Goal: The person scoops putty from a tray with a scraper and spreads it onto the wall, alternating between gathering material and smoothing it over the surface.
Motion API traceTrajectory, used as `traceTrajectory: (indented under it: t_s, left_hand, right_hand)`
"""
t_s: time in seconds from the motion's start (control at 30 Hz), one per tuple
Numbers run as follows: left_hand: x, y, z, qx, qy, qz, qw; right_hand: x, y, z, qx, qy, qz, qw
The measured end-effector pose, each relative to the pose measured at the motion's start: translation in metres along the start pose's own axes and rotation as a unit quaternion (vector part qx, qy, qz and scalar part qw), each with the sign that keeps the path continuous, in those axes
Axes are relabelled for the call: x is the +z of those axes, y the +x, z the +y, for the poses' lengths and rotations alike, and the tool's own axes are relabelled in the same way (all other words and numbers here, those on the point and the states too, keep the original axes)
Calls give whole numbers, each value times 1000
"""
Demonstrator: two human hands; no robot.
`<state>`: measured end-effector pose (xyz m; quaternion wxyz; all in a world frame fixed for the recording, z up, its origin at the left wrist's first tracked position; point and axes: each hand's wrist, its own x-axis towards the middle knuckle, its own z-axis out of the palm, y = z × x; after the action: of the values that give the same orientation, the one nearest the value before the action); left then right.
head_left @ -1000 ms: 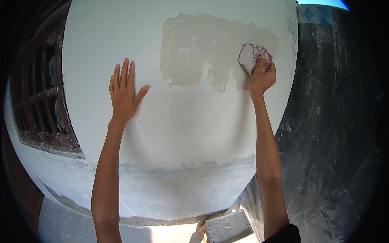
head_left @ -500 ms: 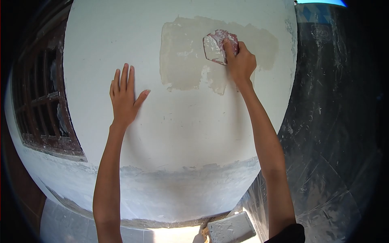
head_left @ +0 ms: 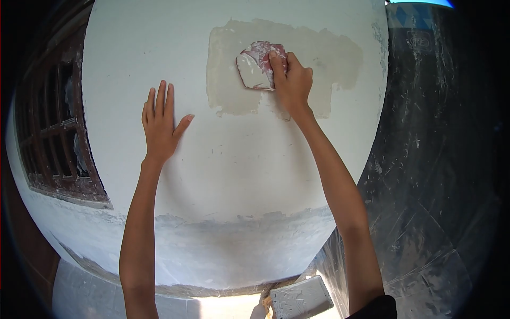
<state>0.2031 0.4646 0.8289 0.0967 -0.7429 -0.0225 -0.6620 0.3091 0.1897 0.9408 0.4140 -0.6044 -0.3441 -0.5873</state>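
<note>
My right hand (head_left: 293,82) grips a reddish flat putty scraper (head_left: 256,69), its face smeared with white putty. The scraper lies against the wall over a greyish-beige putty patch (head_left: 234,98) with ragged edges. My thumb presses on the scraper's near face; the other fingers are partly hidden behind it. To the left, my left hand (head_left: 159,125) rests flat on the white wall (head_left: 228,170), fingers stretched out and thumb apart, holding nothing.
A brown wooden window frame (head_left: 66,127) with panes is set in the wall at left. Dark plastic sheeting (head_left: 425,159) hangs at right, spattered white. Below, a tray (head_left: 300,300) smeared with putty sits near the wall's foot.
My right hand and the scraper have slid left across the patch. Fresh putty now shows to the right of the hand. My left hand stays flat on the wall.
</note>
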Motion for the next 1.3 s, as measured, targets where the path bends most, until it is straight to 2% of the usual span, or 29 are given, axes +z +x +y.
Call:
traceTrajectory:
  t_s: [0.07, 0.1, 0.2, 0.27, 0.37, 0.43, 0.47, 0.53, 0.57, 0.6, 0.67, 0.73, 0.8, 0.9, 1.03, 1.07, 1.13, 1.17, 1.23, 1.3]
  left_hand:
    - [-1, 0, -2, -4, 2, -7, 1000]
    - [-1, 0, -2, -2, 5, -4, 1000]
    - [-2, 1, -2, 1, -2, -4, 1000]
    - [-3, 0, -1, 3, 13, -19, 1000]
    - [-4, 1, 0, 1, 9, -20, 1000]
    - [-3, 1, 0, 0, 4, -17, 1000]
    - [-4, 0, 0, 2, 0, -14, 1000]
    - [-2, 0, -1, 5, 0, -7, 1000]
    - [-2, 0, -1, 11, 1, -3, 1000]
    - [-2, 0, -1, 12, 0, -5, 1000]
    - [-3, 0, 0, -2, 4, -18, 1000]
    - [-3, 0, 1, -1, 0, -22, 1000]
    - [-3, 2, -1, 2, 3, -19, 1000]
    - [-1, 0, -1, 2, 10, -17, 1000]
    - [-4, 1, 0, 2, 10, -23, 1000]
    - [-3, 0, 0, 3, 13, -22, 1000]
    - [-2, 1, 0, 3, 13, -21, 1000]
    - [-2, 0, -1, 4, 14, -17, 1000]
    - [-1, 0, -1, 5, 12, -12, 1000]
    - [-1, 1, -1, 9, 10, -11, 1000]
  right_hand:
    - [14, -2, 1, -85, -116, 58, 988]
    - [13, 0, 5, -85, -114, 62, 988]
    - [-6, 15, 28, -81, -181, 105, 974]
    - [-25, 26, 49, -43, -263, 117, 957]
    - [-57, 43, 75, 10, -315, 114, 942]
    - [-74, 51, 74, 103, -241, 201, 944]
    - [-77, 50, 66, 102, -242, 199, 944]
    - [-79, 49, 53, 148, -66, 166, 973]
    - [-71, 45, 45, 112, -9, 126, 986]
    - [-59, 39, 37, 108, 32, 92, 989]
    - [-36, 27, 21, 79, 21, 26, 996]
    - [-11, 19, 17, 28, -50, 31, 998]
    - [-1, 18, 24, -21, -100, 77, 992]
    - [-10, 24, 44, -32, -155, 98, 983]
    - [-57, 47, 82, -8, -314, 156, 936]
    - [-69, 52, 86, -9, -315, 153, 937]
    - [-86, 59, 83, 50, -238, 223, 944]
    - [-89, 58, 75, 49, -238, 221, 944]
    - [-85, 50, 56, 137, -32, 196, 970]
    - [-61, 32, 26, 88, 54, 124, 987]
